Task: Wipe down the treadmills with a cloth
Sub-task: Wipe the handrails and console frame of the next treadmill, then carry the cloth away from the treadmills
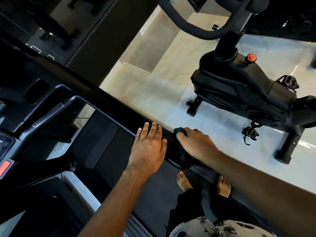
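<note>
Head view: person stands on the treadmill point(153, 199), bare feet point(184, 183) on the belt. Left hand point(147, 150) lies flat on the right-side handrail point(119, 108), fingers straight and slightly spread. Right hand point(196, 143) is just right of it at the rail's near end, fingers curled over a dark cloth point(179, 130) bunched against the rail. Exercise bike point(248, 93) stands on the pale floor, far right.
</note>
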